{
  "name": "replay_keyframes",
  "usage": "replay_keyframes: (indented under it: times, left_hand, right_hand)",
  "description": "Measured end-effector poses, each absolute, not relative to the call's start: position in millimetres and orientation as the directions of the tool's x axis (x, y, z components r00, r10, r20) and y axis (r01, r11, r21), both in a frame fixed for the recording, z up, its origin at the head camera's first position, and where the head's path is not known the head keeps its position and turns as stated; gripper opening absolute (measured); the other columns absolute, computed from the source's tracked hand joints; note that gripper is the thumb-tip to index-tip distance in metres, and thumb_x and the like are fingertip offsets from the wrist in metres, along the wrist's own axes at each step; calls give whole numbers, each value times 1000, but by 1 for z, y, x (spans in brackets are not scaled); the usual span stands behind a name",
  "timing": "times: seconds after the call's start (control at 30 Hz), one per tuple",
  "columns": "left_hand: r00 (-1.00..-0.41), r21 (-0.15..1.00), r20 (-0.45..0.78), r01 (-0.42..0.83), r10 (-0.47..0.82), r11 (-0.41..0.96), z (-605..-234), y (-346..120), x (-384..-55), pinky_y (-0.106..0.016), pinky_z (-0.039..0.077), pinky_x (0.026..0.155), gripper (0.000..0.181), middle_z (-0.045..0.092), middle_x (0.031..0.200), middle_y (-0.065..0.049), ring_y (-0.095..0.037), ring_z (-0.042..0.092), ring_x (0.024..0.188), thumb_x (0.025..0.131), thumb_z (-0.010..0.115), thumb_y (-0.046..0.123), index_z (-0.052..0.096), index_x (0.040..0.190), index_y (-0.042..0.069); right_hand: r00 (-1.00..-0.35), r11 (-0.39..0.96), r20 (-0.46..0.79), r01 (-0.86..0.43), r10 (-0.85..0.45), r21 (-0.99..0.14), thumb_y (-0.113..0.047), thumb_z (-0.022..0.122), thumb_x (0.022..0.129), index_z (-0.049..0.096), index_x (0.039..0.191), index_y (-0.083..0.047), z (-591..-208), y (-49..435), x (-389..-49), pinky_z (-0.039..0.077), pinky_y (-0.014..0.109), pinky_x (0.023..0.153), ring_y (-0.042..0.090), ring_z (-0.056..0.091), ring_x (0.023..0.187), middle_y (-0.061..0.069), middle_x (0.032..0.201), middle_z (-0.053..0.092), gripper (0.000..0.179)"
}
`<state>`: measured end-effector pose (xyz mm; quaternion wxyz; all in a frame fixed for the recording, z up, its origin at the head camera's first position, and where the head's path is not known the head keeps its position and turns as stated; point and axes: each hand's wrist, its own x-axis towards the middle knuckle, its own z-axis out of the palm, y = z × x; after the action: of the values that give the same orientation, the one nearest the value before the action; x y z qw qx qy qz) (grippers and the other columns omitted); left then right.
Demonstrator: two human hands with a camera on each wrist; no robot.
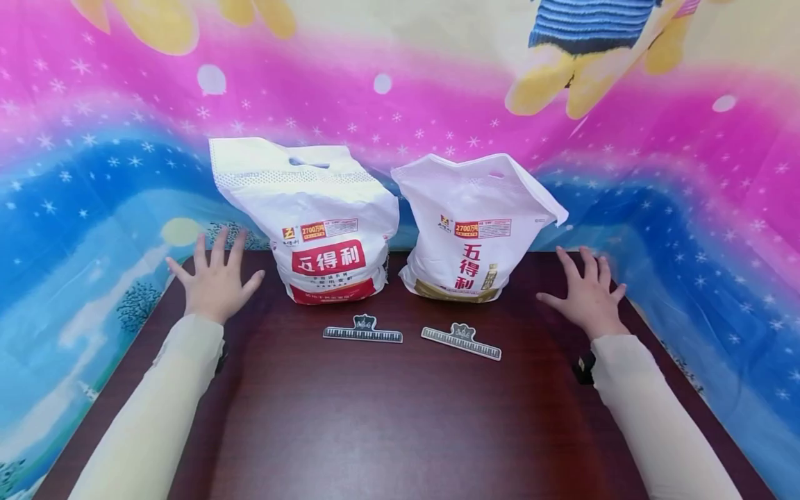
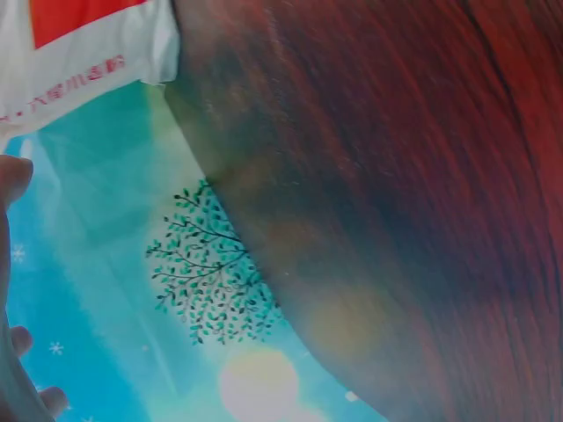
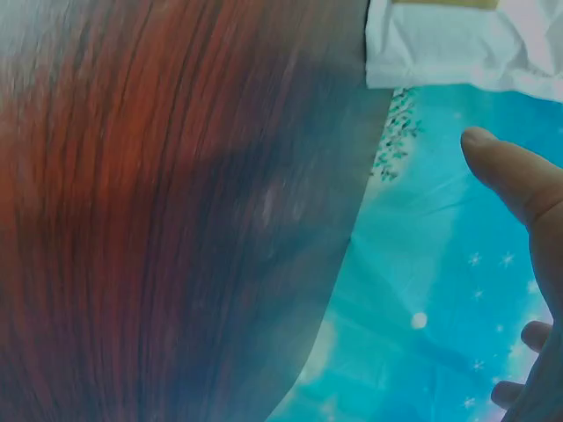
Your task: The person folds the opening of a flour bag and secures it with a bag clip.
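Observation:
Two white flour bags stand upright at the back of the dark table. The left flour bag (image 1: 331, 208) has red labels and a handle slot at its top; the right flour bag (image 1: 462, 201) carries red lettering and a gold band. In front of them lie two flat clips with a piano-key pattern, the left clip (image 1: 362, 331) and the slightly tilted right clip (image 1: 461, 340). My left hand (image 1: 215, 281) is left of the bags, fingers spread, holding nothing. To the right of the bags, my right hand (image 1: 587, 292) is likewise spread and holds nothing.
A colourful cloth (image 1: 687, 173) with snowflakes and cartoon figures hangs behind the table and along both sides. The table's left edge (image 2: 229, 211) and right edge (image 3: 352, 237) show in the wrist views. Bare tabletop (image 1: 400, 423) stretches in front of the clips.

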<state>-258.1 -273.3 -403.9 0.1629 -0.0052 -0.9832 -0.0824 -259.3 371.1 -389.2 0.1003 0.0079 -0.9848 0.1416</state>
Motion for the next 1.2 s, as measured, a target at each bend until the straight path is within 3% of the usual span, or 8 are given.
replay_keyframes:
  times: [0.53, 0.87, 1.07, 1.2]
  left_hand:
    - [-922, 219, 384, 46, -42, 975, -395, -259, -247, -85, -10, 101, 90, 16, 163, -24, -50, 3, 150, 94, 61, 48, 12, 164, 20]
    - [-884, 278, 464, 79, -62, 957, -388, -247, -240, -82, -5, 107, 72, 31, 157, -27, -52, 23, 144, 98, 61, 38, 30, 159, 13]
    - [-838, 306, 539, 100, -85, 947, -383, -241, -236, -77, 12, 112, 58, 41, 150, -27, -51, 34, 137, 101, 57, 35, 42, 150, 8]
    - [-788, 297, 610, 131, -83, 946, -380, -238, -235, -73, 26, 108, 50, 49, 143, -26, -50, 42, 130, 101, 58, 32, 51, 142, 4]
  right_hand:
    - [-955, 945, 296, -88, 10, -315, -38, 74, 92, 22, 161, -11, -388, 342, -245, 18, 82, 104, 54, 10, 146, 28, 162, 13, 91]
    - [-871, 924, 490, -168, 23, -342, -22, 74, 92, 47, 144, -1, -386, 326, -240, 42, 72, 97, 50, 38, 126, 30, 142, 37, 62]
    - [-801, 903, 598, -251, 9, -350, -15, 74, 91, 56, 133, 2, -383, 312, -237, 48, 66, 93, 46, 44, 122, 27, 133, 45, 49]
    - [-770, 891, 638, -284, 8, -354, -12, 74, 91, 58, 130, 3, -381, 303, -234, 49, 64, 92, 44, 46, 119, 27, 128, 47, 44]
